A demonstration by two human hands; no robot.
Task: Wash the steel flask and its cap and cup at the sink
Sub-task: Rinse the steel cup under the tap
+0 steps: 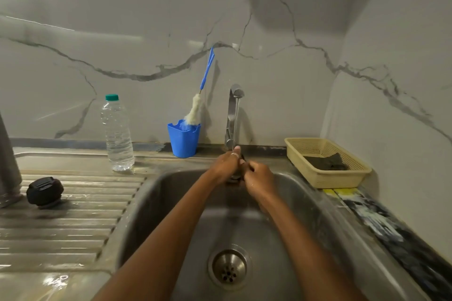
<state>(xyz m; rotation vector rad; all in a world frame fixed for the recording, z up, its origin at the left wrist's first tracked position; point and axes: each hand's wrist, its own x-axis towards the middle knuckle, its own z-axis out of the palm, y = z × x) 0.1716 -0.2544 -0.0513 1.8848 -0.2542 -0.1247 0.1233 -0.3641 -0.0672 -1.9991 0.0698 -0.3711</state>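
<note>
Steel, small and dark-edged: an item (236, 176) at frame centre, mostly hidden, so cap or cup cannot be told. It sits between both hands under the tap (233, 117), above the sink (171, 203) basin. Left hand (226, 165) clenched on it from the left; right hand (258, 178) closed on it from the right. Black cap (44, 192) lies on the drainboard (73, 215), lower left. Steel flask (8, 166) stands at the left edge.
</note>
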